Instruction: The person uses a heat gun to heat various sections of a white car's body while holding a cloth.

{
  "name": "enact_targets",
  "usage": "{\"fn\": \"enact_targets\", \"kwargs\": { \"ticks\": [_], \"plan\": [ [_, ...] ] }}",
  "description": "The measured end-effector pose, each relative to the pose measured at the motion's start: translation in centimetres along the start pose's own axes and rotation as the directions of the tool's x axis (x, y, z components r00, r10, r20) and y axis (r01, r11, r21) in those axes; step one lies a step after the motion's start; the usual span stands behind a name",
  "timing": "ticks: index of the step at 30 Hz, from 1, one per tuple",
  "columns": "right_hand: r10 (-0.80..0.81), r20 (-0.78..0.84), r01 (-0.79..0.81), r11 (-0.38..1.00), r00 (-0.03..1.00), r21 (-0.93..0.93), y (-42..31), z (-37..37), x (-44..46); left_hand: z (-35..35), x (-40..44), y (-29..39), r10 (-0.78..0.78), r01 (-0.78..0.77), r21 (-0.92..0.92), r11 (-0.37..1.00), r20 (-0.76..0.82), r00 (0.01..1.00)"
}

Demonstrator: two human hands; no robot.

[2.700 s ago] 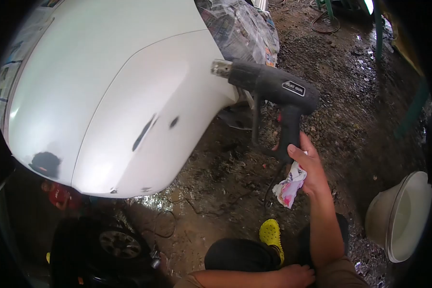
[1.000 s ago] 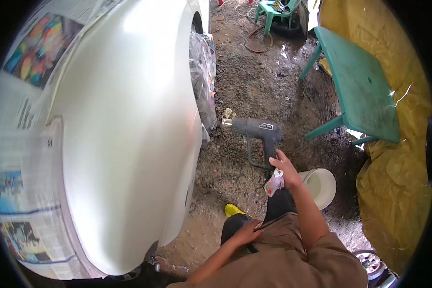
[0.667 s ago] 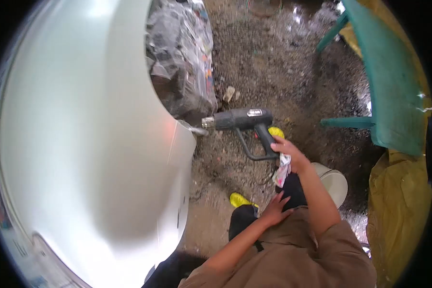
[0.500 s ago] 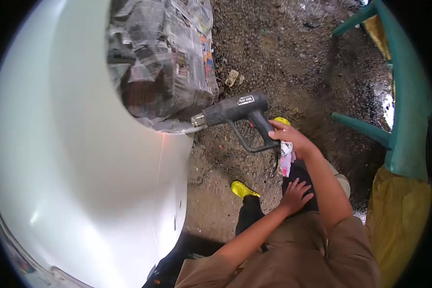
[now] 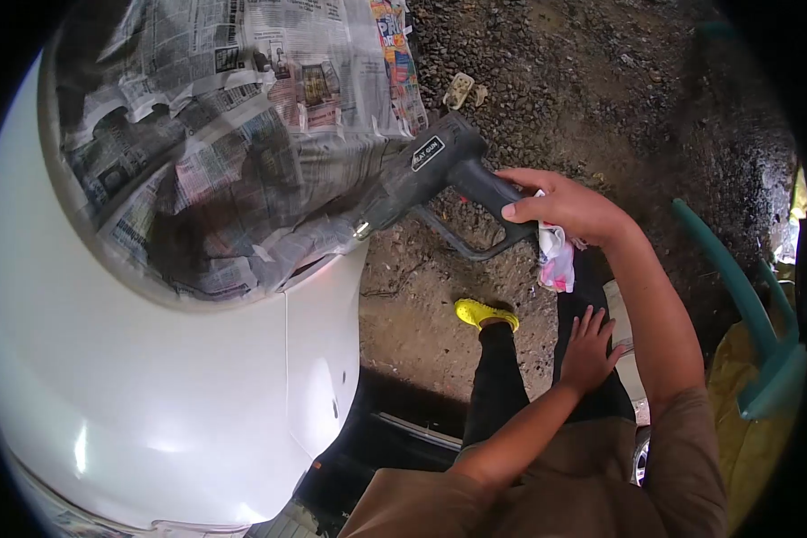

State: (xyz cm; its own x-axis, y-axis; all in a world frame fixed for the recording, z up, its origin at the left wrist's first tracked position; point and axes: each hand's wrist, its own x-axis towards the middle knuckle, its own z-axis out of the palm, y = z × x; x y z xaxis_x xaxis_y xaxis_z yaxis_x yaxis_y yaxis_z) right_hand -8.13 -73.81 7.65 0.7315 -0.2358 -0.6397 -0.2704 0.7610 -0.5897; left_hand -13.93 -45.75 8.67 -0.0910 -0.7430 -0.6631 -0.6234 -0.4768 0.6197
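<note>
**White panel (image 5: 197,386), heat gun (image 5: 441,175) near its edge**

Panel is filling the left; newspaper (image 5: 242,152) is covering its cutout. Trousers (image 5: 493,386) are bearing the left hand (image 5: 590,354), spread open. Heat gun is sitting gripped in the right hand (image 5: 565,206), nozzle (image 5: 361,230) pointing where panel and newspaper are meeting. Rag (image 5: 556,262) is hanging from that hand.

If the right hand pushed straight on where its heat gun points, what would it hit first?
Probably the edge of the white body panel, beside the newspaper, with the heat gun touching before the right hand; depth is unclear.
</note>
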Motion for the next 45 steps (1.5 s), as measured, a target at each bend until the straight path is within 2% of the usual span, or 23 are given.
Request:
{"fn": "enact_targets", "kwargs": {
  "ticks": [4, 10, 16, 20, 31, 37, 40, 45],
  "plan": [
    [0.028, -0.024, -0.028, 0.999, 0.999, -0.032, 0.5, -1.3, 0.9, 0.3, 0.8, 0.0, -0.019, 0.017, 0.038, 0.999, 0.069, 0.997],
    [-0.057, -0.008, 0.057, 0.998, 0.998, 0.003, 2.2, -2.3, 2.9, 0.7, 1.1, 0.2, -0.041, 0.039, 0.024, 0.999, 0.087, 0.995],
    [0.025, -0.029, -0.024, 0.999, 0.999, 0.03, 2.0, -1.7, 2.9, 0.9, 1.4, 0.6, -0.069, 0.068, 0.008, 0.998, 0.116, 0.991],
    [0.019, -0.01, -0.019, 0.999, 1.0, 0.028, 2.3, -1.9, 3.0, 0.6, 1.7, 0.9, -0.082, 0.079, 0.022, 0.997, 0.154, 0.985],
    [0.056, 0.01, -0.056, 0.996, 0.998, 0.069, 2.9, -2.1, 3.4, 0.6, 1.9, 0.8, -0.079, 0.08, -0.003, 0.997, 0.14, 0.987],
    [-0.001, 0.06, -0.007, 0.992, 0.998, 0.126, 3.9, -2.1, 4.1, 0.7, 2.0, 0.5, -0.077, 0.079, -0.015, 0.997, 0.133, 0.988],
    [0.059, 0.037, -0.063, 0.99, 0.998, 0.13, 3.2, -2.0, 3.7, 0.5, 2.1, 0.6, -0.085, 0.087, -0.004, 0.996, 0.15, 0.985],
    [0.051, 0.005, -0.051, 0.996, 0.999, 0.073, 4.2, -2.5, 4.4, 0.0, 2.4, 0.8, -0.089, 0.09, 0.006, 0.996, 0.182, 0.979]
  ]
}}
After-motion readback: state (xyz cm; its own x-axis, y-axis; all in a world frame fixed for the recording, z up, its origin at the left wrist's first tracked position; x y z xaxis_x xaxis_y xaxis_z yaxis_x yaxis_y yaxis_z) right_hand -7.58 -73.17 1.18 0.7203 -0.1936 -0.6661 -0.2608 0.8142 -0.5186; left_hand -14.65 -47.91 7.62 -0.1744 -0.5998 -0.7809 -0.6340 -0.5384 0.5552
